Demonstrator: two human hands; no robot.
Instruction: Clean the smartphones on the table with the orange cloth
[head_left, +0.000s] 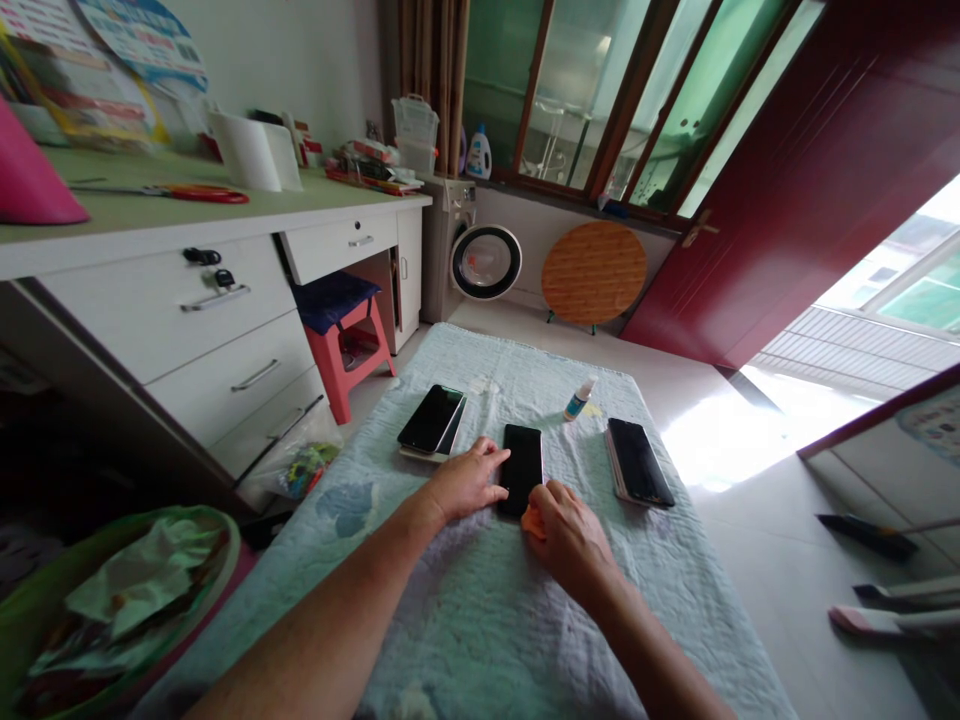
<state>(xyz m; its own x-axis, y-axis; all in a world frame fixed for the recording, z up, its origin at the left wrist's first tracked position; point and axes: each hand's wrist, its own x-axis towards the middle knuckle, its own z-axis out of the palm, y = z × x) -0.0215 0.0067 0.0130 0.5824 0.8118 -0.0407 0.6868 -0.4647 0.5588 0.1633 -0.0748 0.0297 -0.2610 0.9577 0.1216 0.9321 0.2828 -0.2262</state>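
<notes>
A black smartphone (523, 468) lies flat on the pale blue quilted cover, its screen dark. Against its left edge rest the spread thumb and fingertips of my left hand (474, 474), without wrapping around it. My right hand (568, 528) is closed on an orange cloth (533, 521) at the phone's lower right corner. To the left, another dark phone (433, 417) lies on top of a device with a pale edge. On the right side a dark phone (642, 462) sits on a similar stack. A small spray bottle (580, 399) with a blue label stands beyond my right hand.
The quilted cover (600, 640) ends in an edge at right. A waste bin (236, 545) with crumpled paper is at lower left. Beyond are a white desk (217, 300), a pink stool (352, 350), a washing machine (442, 240) with its door open, and a red door (765, 200).
</notes>
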